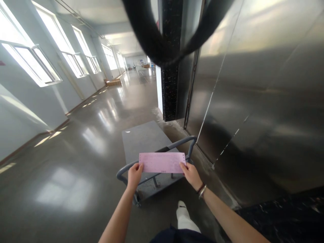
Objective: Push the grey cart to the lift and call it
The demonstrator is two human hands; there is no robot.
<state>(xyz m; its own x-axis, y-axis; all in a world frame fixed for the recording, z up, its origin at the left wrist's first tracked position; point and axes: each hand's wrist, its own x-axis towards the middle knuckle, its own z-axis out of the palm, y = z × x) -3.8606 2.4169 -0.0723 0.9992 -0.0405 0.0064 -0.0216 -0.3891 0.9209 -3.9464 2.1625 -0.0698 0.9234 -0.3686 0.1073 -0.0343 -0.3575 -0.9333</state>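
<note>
A pink paper form [162,162] with punched holes along its short edges is stretched flat between my hands; its faint print is too small to read. My left hand [135,175] pinches the left edge, thumb on top. At the right edge, my right hand [191,173] pinches the sheet the same way, with bracelets on the wrist. Just beyond and below the paper is the grey handle [188,140] of a platform cart, partly hidden by the form. The cart's flat grey deck [144,136] extends ahead of me with a small white scrap on it.
Metal doors [253,101] stand close on my right, beside a black speckled stone frame [170,91]. A shiny grey floor [101,135] runs along the windowed wall to the left. Cardboard boxes [113,82] lie by that wall. A blurred black strap hangs across the top.
</note>
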